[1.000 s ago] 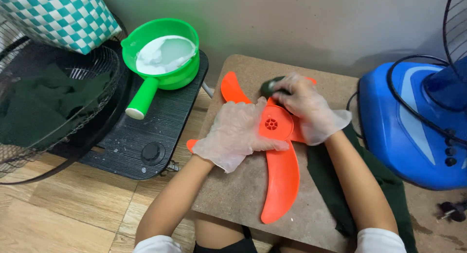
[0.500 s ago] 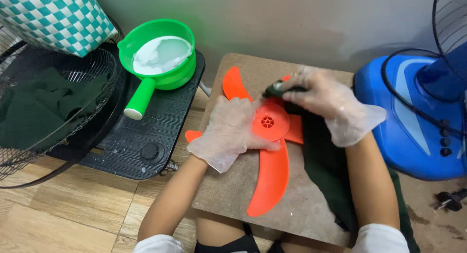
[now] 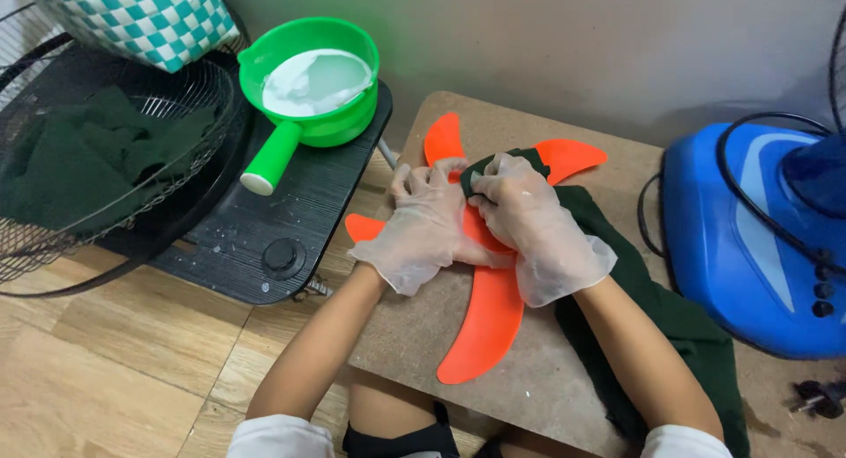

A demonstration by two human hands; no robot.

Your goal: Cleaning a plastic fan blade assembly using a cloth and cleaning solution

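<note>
I am pressing my gloved left hand [image 3: 429, 227] flat, fingers spread wide, on the hub of the orange plastic fan blade [image 3: 487, 295] lying on the brown board surface [image 3: 414, 330]. My gloved right hand [image 3: 533, 225] is curling its fingers around a dark green cloth [image 3: 656, 313], holding it against the blade beside my left fingertips.

We see a bright, evenly lit scene under soft, diffuse light. Shadows are faint, lying close beneath the hands and along the board's [image 3: 529, 370] near edge. The blue fan base [image 3: 740, 247] at right carries pale glare. Focus is sharp throughout, with slight wide-angle bending at the far left edge.
</note>
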